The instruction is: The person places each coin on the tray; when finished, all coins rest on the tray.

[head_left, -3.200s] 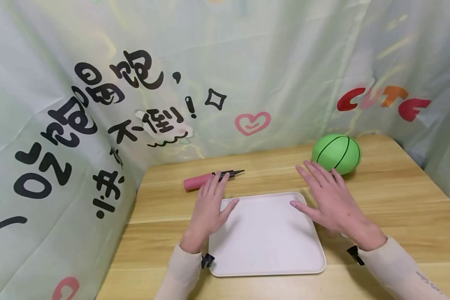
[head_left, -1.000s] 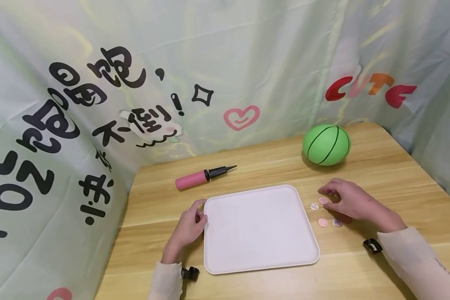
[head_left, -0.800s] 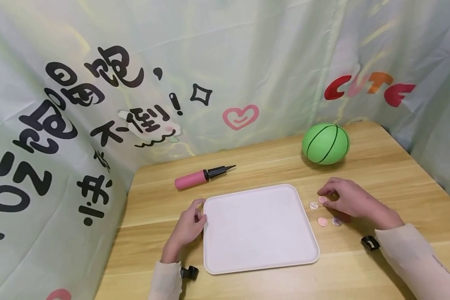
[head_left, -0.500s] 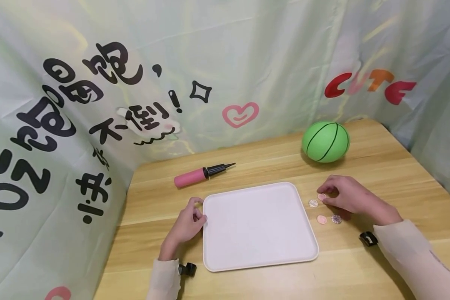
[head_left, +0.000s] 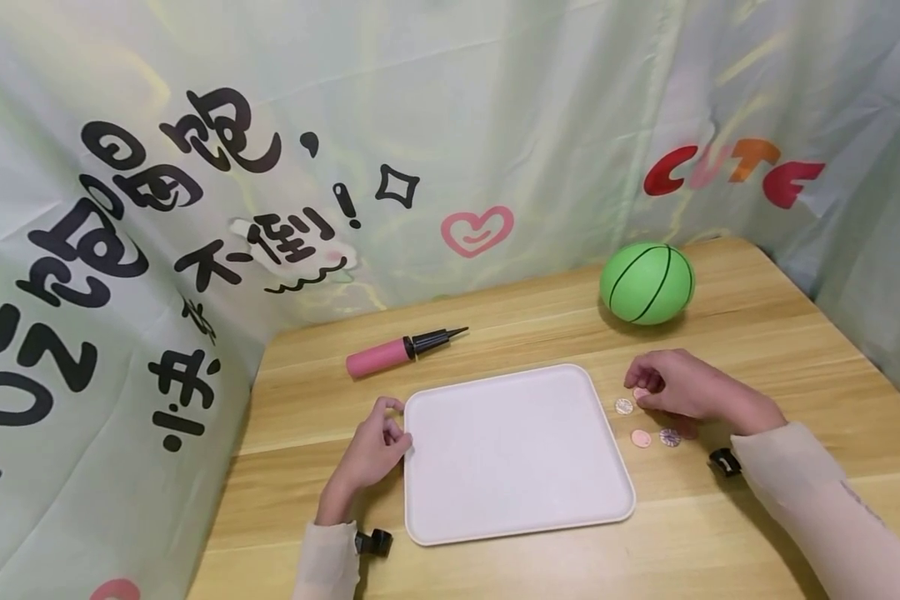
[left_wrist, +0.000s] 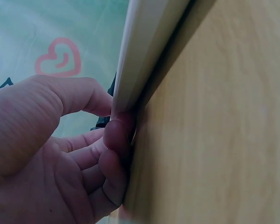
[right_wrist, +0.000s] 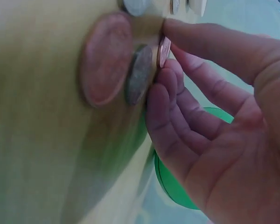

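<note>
A white tray [head_left: 517,454] lies flat in the middle of the wooden table. My left hand [head_left: 396,425] is at its left rim [left_wrist: 144,56], thumb on top and curled fingers [left_wrist: 114,140] pressed against the edge. Right of the tray lie several small coins, one silvery [head_left: 624,406], one copper [head_left: 641,437], one patterned [head_left: 670,437]. My right hand [head_left: 637,390] hovers over them and pinches a copper coin [right_wrist: 164,49] between thumb and forefinger, just off the wood. Two more coins [right_wrist: 107,60] lie beside it in the right wrist view.
A green ball [head_left: 647,282] with black lines sits at the back right of the table [head_left: 757,350]. A pink hand pump [head_left: 401,352] with a black nozzle lies behind the tray. Printed fabric [head_left: 195,208] walls in the table on the left, back and right.
Three seconds ago both hands lay flat by the tray. Since then the left went to the tray's rim, and the right uncovered the coins and closed its fingertips on one.
</note>
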{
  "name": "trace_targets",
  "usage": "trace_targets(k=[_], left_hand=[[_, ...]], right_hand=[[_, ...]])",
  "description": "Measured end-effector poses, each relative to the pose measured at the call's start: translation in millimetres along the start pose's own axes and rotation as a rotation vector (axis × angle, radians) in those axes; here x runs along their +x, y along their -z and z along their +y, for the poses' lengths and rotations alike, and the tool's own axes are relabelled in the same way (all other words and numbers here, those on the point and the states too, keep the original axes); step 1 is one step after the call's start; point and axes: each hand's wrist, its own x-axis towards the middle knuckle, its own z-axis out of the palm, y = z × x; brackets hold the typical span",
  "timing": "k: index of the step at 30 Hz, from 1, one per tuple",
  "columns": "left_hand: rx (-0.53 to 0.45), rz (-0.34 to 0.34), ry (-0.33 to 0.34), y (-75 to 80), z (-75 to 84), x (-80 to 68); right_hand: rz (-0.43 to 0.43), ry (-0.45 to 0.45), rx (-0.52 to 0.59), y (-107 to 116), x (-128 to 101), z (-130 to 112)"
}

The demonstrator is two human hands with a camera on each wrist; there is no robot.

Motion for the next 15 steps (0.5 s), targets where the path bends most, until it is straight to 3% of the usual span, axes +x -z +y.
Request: trace_targets(k=[4, 15], left_hand=[[-0.005, -0.002, -0.008, 0.8, 0.0, -0.7], [-0.026, -0.025, -0.001, 2.5, 0.6, -1.7]], right_hand=[[-0.034, -0.011, 0.006, 1.6, 2.1, 0.2], [0.001, -0.066, 0.027, 1.8, 0.1, 6.2]])
